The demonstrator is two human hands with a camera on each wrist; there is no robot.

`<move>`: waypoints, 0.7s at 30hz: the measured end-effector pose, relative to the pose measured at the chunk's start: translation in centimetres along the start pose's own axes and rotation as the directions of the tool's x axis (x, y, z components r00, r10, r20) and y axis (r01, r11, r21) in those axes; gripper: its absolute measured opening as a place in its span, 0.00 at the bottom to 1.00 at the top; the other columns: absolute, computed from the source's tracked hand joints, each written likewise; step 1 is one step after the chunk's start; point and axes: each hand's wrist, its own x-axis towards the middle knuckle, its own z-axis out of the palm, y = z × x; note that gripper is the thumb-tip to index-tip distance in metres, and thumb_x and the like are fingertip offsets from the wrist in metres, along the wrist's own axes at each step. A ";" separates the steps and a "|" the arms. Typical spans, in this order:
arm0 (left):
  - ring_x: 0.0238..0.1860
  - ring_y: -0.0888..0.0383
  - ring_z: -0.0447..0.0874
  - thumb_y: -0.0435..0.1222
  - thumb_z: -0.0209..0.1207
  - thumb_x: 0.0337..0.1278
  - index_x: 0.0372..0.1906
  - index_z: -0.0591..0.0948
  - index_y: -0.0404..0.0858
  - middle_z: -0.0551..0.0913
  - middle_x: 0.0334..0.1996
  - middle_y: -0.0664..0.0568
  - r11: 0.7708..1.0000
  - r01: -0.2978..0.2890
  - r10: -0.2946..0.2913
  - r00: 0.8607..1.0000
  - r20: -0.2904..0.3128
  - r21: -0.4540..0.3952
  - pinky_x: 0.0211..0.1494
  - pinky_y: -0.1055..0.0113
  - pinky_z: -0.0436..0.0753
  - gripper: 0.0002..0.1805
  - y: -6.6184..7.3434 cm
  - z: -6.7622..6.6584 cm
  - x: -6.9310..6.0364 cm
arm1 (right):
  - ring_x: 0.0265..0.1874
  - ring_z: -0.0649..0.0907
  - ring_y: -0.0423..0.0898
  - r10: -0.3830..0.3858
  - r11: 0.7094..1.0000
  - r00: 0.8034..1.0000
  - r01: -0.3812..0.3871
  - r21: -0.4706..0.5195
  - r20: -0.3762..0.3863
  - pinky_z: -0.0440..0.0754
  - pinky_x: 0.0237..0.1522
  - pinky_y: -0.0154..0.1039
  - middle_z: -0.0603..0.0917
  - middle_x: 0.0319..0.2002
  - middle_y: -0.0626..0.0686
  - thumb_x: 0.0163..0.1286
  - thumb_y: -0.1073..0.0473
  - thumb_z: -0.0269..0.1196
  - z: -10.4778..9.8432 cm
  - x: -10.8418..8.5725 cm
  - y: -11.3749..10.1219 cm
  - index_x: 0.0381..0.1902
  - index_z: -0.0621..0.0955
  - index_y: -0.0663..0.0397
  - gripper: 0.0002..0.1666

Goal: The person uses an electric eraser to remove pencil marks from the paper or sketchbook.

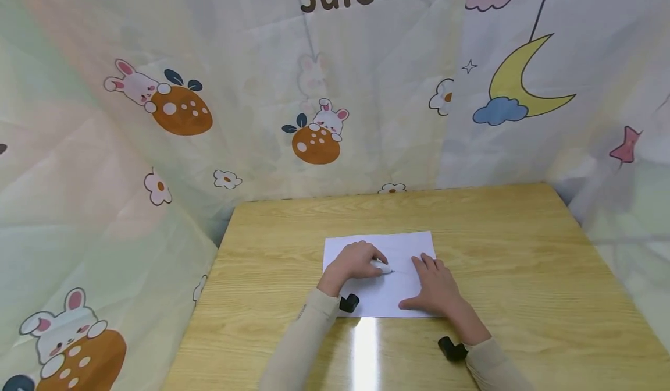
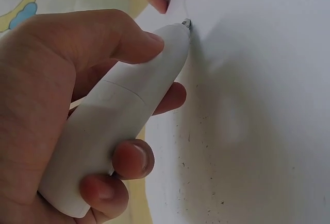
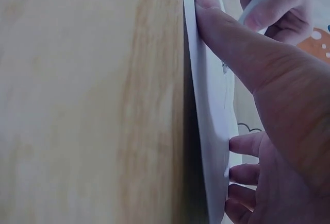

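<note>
A white sheet of paper [image 1: 379,302] lies on the wooden table. My left hand [image 1: 357,261] grips a thick white electric eraser [image 2: 111,113], fingers and thumb wrapped round its body. Its small grey tip [image 2: 186,23] points at the paper, near a faint line; whether it touches cannot be told. Dark crumbs [image 2: 206,147] are scattered on the sheet in the left wrist view. On the right part of the paper rests my right hand [image 1: 434,289], fingers spread and thumb held out. In the right wrist view its thumb [image 3: 227,26] lies on the sheet near the edge.
The wooden table [image 1: 528,263] extends around the paper on all sides. Behind and beside it hangs a printed cloth [image 1: 387,141] with rabbits, strawberries and a moon. A black wrist camera [image 1: 452,349] sits by the right wrist, another black camera [image 1: 349,304] by the left.
</note>
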 end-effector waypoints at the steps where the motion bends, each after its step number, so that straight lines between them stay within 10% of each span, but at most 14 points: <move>1: 0.30 0.66 0.73 0.45 0.65 0.53 0.43 0.88 0.57 0.84 0.39 0.68 1.000 -0.001 0.001 1.000 0.000 0.013 0.32 0.70 0.72 0.11 0.0 -0.1 0.2 | 0.63 0.63 0.70 0.001 1.000 1.000 -0.001 0.001 0.001 0.64 0.56 0.67 0.63 0.67 0.71 0.36 0.19 0.69 0.0 0.1 0.1 0.69 0.66 0.65 0.73; 21: 0.30 0.66 0.73 0.44 0.67 0.50 0.41 0.89 0.59 0.83 0.38 0.69 0.998 0.063 -0.063 0.998 -0.006 0.016 0.32 0.69 0.72 0.11 0.0 -0.4 0.1 | 0.61 0.65 0.71 0.011 1.000 1.000 -0.011 0.025 0.005 0.64 0.56 0.68 0.64 0.65 0.73 0.33 0.20 0.71 -0.4 0.4 -0.1 0.67 0.67 0.66 0.74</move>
